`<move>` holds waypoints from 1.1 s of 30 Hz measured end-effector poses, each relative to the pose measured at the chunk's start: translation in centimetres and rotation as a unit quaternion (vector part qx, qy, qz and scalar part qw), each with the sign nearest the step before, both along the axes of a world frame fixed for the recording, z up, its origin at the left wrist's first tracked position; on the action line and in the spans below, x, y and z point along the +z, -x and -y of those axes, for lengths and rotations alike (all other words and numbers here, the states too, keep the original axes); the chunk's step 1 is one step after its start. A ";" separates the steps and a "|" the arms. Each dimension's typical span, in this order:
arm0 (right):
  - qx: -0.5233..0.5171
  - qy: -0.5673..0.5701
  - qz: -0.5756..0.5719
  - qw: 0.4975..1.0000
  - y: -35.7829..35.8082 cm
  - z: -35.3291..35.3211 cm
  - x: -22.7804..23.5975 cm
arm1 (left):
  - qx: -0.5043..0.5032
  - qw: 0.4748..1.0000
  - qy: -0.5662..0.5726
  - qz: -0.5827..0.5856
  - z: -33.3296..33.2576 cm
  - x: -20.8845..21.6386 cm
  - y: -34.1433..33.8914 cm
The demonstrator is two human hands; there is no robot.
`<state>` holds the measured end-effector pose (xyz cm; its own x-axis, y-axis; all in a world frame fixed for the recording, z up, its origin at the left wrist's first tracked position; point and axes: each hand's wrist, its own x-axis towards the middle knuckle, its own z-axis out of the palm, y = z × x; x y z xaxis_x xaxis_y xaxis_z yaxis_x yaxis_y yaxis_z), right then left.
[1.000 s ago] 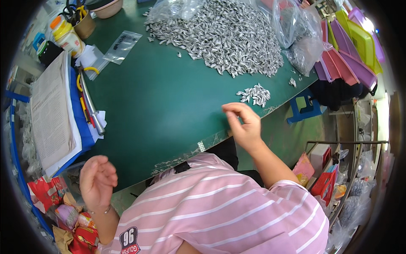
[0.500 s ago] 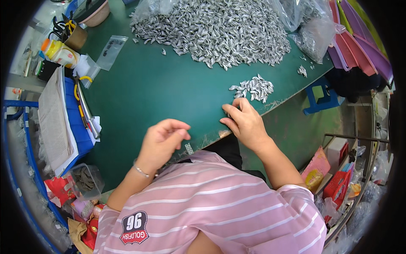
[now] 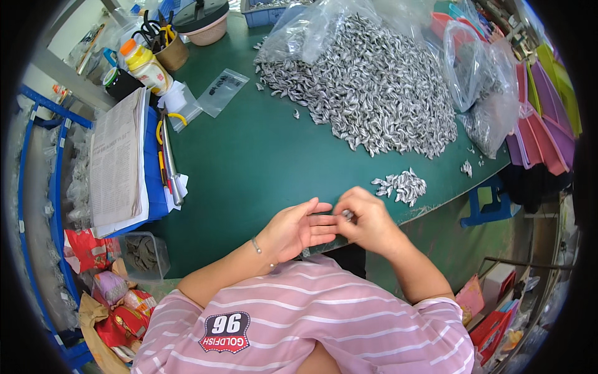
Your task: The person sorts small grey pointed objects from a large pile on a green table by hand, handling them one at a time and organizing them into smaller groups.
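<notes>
My left hand (image 3: 300, 229) is turned palm up with its fingers stretched out, and the palm looks bare. Its fingertips meet my right hand (image 3: 366, 219), which is closed in a pinch around a small silver piece (image 3: 347, 214); whether it holds more than one is hidden. Just beyond the right hand lies a small pile of curved silver pieces (image 3: 403, 186). Farther back spreads a large heap of the same leaf-like silver pieces (image 3: 386, 93), partly under clear plastic film.
The green tabletop (image 3: 261, 162) has a worn front edge. To the left are a blue file rack (image 3: 157, 206) with papers, pliers (image 3: 163, 134), a yellow bottle (image 3: 146, 67) and a small clear bag (image 3: 223, 92). At the right stand colored bins (image 3: 542, 134) and a blue stool (image 3: 489, 206).
My left hand has moved right and turned palm up, its fingers straightening to meet the right hand. The right hand has come away from the small pile, and the view has shifted.
</notes>
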<state>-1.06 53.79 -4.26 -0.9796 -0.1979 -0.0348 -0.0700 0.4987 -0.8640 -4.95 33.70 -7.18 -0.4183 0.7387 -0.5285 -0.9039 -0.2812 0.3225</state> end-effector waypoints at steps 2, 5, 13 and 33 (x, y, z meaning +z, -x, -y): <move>0.045 0.027 -0.066 0.996 1.2 1.6 0.8 | 0.048 0.993 -0.100 0.042 0.1 -0.8 0.0; 0.059 -0.030 -0.275 0.959 7.1 1.5 1.8 | 0.057 0.998 0.010 0.026 1.0 -1.4 0.9; -0.249 0.010 -0.026 0.968 30.2 -0.9 1.6 | 0.143 0.990 0.007 0.014 3.8 -0.3 1.6; 0.026 0.314 0.164 0.935 29.9 16.9 9.6 | 0.266 0.963 0.014 -0.025 9.0 1.0 4.2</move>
